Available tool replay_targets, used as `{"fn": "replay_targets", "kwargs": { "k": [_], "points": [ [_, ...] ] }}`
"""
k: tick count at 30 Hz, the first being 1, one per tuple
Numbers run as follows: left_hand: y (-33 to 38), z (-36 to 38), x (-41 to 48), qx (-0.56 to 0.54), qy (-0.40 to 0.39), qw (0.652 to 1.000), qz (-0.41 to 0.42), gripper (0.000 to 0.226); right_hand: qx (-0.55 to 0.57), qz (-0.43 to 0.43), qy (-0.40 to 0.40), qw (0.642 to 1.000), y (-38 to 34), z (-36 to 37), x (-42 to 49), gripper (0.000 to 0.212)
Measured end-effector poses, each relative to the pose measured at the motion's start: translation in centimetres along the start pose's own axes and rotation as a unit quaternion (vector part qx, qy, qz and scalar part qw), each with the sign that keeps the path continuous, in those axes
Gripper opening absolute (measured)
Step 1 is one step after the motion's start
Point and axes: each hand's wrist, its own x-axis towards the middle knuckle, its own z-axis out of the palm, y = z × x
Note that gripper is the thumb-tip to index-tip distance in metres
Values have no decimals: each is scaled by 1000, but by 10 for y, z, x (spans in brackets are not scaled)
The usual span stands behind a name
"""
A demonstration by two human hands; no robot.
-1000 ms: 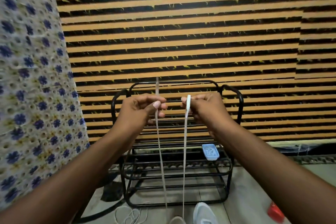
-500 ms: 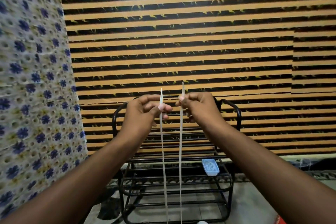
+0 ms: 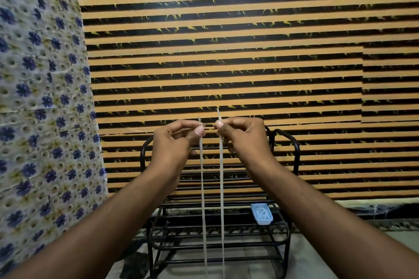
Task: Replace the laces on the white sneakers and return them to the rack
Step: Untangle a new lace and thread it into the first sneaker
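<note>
Left hand (image 3: 174, 142): being held up in front of the rack (image 3: 297, 154); thumb and forefinger pinching the left strand (image 3: 201, 176) of the white lace (image 3: 222, 222) just under its tip; other fingers curling loosely behind.
Right hand (image 3: 242, 140): being held level with the left, just beside it, not touching; thumb and forefinger pinching the right strand (image 3: 221, 165); its tip standing a little higher than the left tip.
Lace: both strands hanging straight down, side by side, near but apart; crossing in front of the rack; running out at the bottom edge of the view, lower ends hidden.
Rack: black tube frame; standing on the pale floor (image 3: 328, 256), back against the striped wall (image 3: 226, 52); sitting directly behind the hands.
Tray (image 3: 261, 213): small, pale blue; lying at the right end of a rack shelf; contents too blurred to tell.
Left side: flowered cloth (image 3: 40, 108) covering the surface beside the rack.
</note>
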Motion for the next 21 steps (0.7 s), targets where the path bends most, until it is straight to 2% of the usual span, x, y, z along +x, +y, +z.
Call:
{"fn": "replay_targets", "kwargs": {
  "k": [8, 21],
  "points": [
    [2, 4, -1, -21, 15, 999, -38, 6, 45, -18, 26, 998, -5, 4, -2, 5],
    [6, 5, -2, -29, 15, 998, -58, 8, 75, 19, 59, 995, -8, 8, 0, 3]
  ]
}}
